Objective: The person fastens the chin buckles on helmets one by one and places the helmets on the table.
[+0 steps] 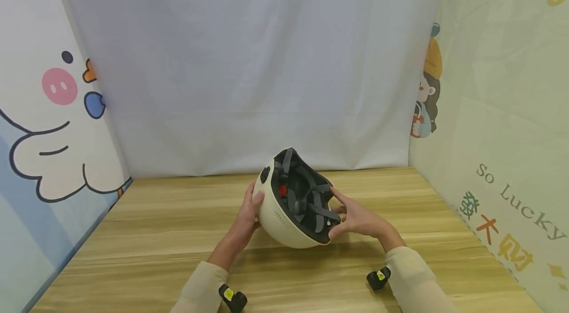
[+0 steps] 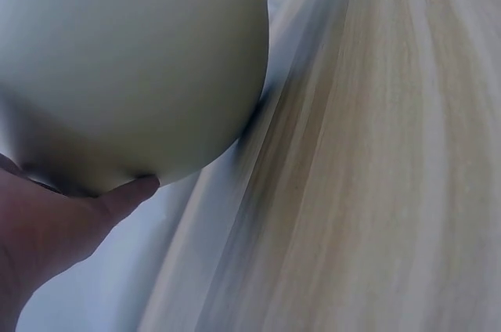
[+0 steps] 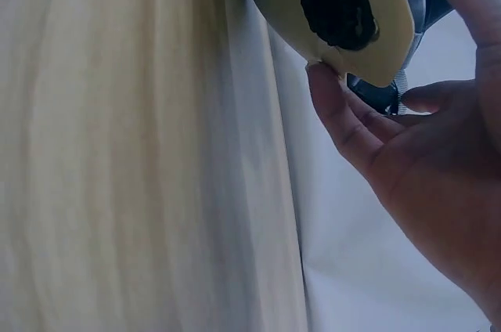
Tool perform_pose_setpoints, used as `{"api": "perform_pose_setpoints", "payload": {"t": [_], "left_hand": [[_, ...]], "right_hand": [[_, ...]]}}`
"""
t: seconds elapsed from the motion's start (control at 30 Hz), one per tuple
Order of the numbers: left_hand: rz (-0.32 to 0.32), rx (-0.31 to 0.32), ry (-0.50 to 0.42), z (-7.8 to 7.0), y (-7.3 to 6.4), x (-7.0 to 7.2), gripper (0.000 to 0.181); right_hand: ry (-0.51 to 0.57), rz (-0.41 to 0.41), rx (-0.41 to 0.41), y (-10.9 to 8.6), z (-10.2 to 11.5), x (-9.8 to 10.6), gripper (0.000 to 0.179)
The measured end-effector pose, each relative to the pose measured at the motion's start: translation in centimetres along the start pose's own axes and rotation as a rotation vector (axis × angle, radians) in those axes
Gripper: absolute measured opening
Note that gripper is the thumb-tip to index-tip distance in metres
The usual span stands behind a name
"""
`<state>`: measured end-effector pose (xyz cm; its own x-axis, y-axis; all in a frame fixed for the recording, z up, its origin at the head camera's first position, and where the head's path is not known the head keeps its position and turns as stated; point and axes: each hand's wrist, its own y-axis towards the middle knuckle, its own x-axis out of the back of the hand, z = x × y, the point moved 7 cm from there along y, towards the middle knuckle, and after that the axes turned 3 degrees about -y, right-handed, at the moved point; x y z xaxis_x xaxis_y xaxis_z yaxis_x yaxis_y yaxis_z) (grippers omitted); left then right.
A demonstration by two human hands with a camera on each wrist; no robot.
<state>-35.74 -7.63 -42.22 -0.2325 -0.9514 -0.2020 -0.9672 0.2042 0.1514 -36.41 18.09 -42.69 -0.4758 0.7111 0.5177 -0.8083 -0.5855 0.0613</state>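
A cream helmet (image 1: 277, 224) is tilted on its side over the wooden table, its black-lined inside turned up and to the right. Grey straps (image 1: 319, 204) cross the opening, and a small red part (image 1: 282, 190) shows within. My left hand (image 1: 244, 215) holds the rounded shell from the left. On the other side, my right hand (image 1: 363, 218) grips the rim between thumb and fingers. The right wrist view shows fingertips against the shell's edge, below a round black vent (image 3: 338, 5). Smooth shell (image 2: 141, 58) fills much of the left wrist view, hiding most of the left fingers.
The wood-grain table (image 1: 169, 234) reaches back to a white curtain (image 1: 249, 66). A cartoon-printed panel (image 1: 40, 155) stands at the left, and a pale printed panel (image 1: 498, 130) at the right. Small black devices with yellow marks are strapped at both wrists.
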Motion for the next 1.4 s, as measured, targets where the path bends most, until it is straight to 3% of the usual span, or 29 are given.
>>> {"api": "perform_pose_setpoints", "payload": {"t": [0.3, 0.47, 0.77, 0.9, 1.03, 1.2, 1.4], "left_hand": [[0.003, 0.014, -0.13, 0.1, -0.1, -0.2, 0.067], [-0.027, 0.013, -0.125, 0.2, -0.2, 0.0, 0.067], [-0.043, 0.0, -0.037, 0.0, -0.3, 0.2, 0.068], [-0.057, 0.003, -0.027, 0.0, -0.4, 0.2, 0.068], [-0.063, -0.008, -0.016, -0.2, -0.5, 0.0, 0.07], [-0.057, -0.01, 0.029, -0.3, -0.5, -0.5, 0.072], [-0.052, -0.015, 0.08, -0.5, -0.4, -0.6, 0.068]], "right_hand": [[0.012, 0.028, 0.003, 0.3, -0.3, -0.3, 0.122], [0.059, 0.058, 0.002, 0.4, -0.5, -0.6, 0.122], [0.001, 0.044, -0.01, 0.4, -0.1, -0.7, 0.118], [-0.011, 0.055, 0.003, 0.1, 0.2, -0.8, 0.105], [-0.021, 0.077, 0.029, -0.2, 0.5, -0.8, 0.079], [-0.119, 0.055, 0.053, -0.1, 0.5, -0.8, 0.049], [-0.178, 0.027, 0.061, 0.2, 0.8, -1.2, 0.043]]}}
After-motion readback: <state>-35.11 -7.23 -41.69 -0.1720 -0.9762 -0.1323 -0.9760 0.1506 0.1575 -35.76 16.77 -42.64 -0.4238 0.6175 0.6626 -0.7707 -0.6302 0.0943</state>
